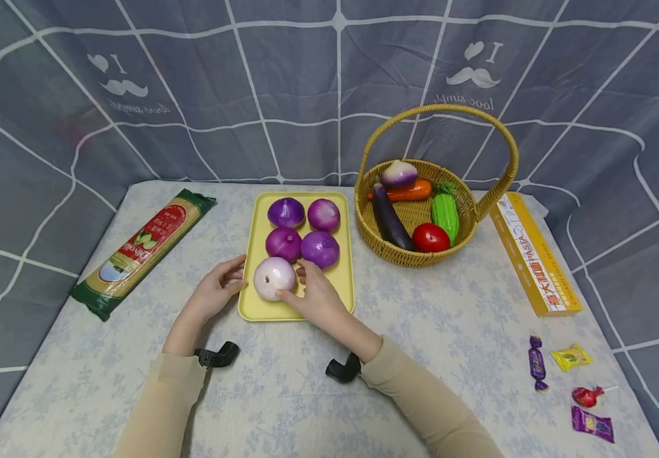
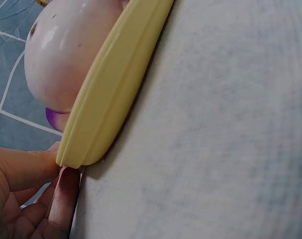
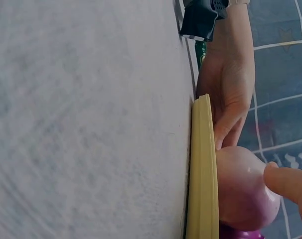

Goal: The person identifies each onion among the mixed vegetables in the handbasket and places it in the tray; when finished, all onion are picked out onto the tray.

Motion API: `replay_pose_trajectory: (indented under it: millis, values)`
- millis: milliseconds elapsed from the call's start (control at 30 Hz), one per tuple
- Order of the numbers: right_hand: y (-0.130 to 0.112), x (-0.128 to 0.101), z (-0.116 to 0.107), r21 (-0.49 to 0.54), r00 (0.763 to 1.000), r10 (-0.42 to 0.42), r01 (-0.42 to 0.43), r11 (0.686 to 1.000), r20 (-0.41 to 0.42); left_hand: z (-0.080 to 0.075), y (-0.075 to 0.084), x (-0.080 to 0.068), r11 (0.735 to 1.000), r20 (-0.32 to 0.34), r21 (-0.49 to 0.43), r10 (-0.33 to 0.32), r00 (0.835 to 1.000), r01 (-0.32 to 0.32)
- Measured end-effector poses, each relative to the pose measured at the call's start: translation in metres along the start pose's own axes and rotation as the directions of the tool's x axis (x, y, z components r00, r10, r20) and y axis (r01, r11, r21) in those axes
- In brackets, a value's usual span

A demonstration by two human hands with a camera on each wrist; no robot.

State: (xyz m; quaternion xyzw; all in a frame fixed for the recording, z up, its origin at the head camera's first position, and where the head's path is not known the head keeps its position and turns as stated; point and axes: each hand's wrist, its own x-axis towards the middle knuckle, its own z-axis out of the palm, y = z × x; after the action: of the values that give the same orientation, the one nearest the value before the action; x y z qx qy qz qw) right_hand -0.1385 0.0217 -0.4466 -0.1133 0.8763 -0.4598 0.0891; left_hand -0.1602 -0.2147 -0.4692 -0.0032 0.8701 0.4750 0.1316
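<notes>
A yellow tray lies on the table, carrying several purple and white round vegetables. My left hand is at its left edge, and in the left wrist view the thumb is on top of the rim with fingers curled below it. At the tray's front left sits a pale turnip, white shading to purple. My right hand holds this turnip from the right, thumb on its near side and fingers behind. Behind it are purple onion-like vegetables, close together on the tray.
A wicker basket with an eggplant, carrot, tomato and other vegetables stands right of the tray. A pasta packet lies at the left, a yellow pasta box at the right. Several wrapped candies lie at the front right.
</notes>
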Motion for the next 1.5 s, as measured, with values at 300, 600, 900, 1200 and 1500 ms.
replay_pose_trajectory:
  millis: [300, 600, 900, 1200, 1500]
  values:
    - [-0.002, -0.003, -0.002, -0.027, 1.0, -0.006, 0.007, 1.0, 0.009, -0.002, 0.001, 0.0, 1.0, 0.016, -0.006, -0.01, 1.0, 0.01]
    - [-0.014, -0.006, -0.035, -0.076, 0.993, -0.064, 0.056, 0.996, -0.103, -0.003, 0.0, 0.001, 1.0, 0.008, -0.014, -0.016, 1.0, 0.016]
    - [-0.009, 0.018, -0.104, 0.012, 0.949, -0.06, 0.067, 0.998, -0.309, -0.003, -0.001, 0.002, 1.0, 0.009, -0.014, -0.018, 1.0, 0.018]
    - [0.005, 0.051, -0.167, 0.068, 0.85, 0.032, 0.005, 0.998, -0.527, -0.003, -0.002, 0.002, 1.0, 0.008, -0.004, -0.005, 1.0, 0.005]
    - [0.028, 0.084, -0.2, 0.229, 0.757, 0.214, -0.088, 0.97, -0.617, -0.003, -0.002, 0.001, 1.0, 0.015, -0.016, 0.009, 1.0, -0.009]
